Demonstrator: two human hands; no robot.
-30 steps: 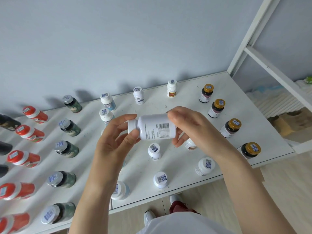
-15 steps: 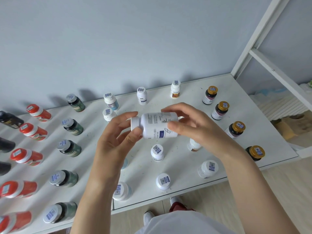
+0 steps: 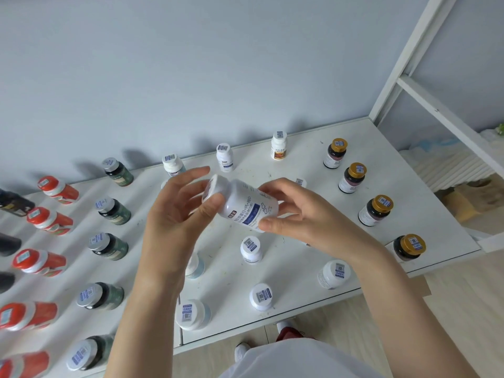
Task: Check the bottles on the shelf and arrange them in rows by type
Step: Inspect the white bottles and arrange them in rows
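Left hand (image 3: 174, 214), right hand (image 3: 302, 222) hold white bottle (image 3: 245, 205) above shelf (image 3: 294, 271).

Bright, diffuse light. Soft shadows on wall (image 3: 191, 77) at 11 o'clock. Red bottles (image 3: 27, 315) at 8 o'clock stretched, blurred.

Looking like a stockroom or pharmacy back room: rows of supplement bottles (image 3: 377, 210) with barcode-stickered caps standing on a white shelf (image 3: 296, 271) all round the gripped bottle (image 3: 245, 207), bare wall (image 3: 191, 77) rising beyond it, rack frame (image 3: 436, 110) and cardboard boxes (image 3: 474, 199) showing to its right.
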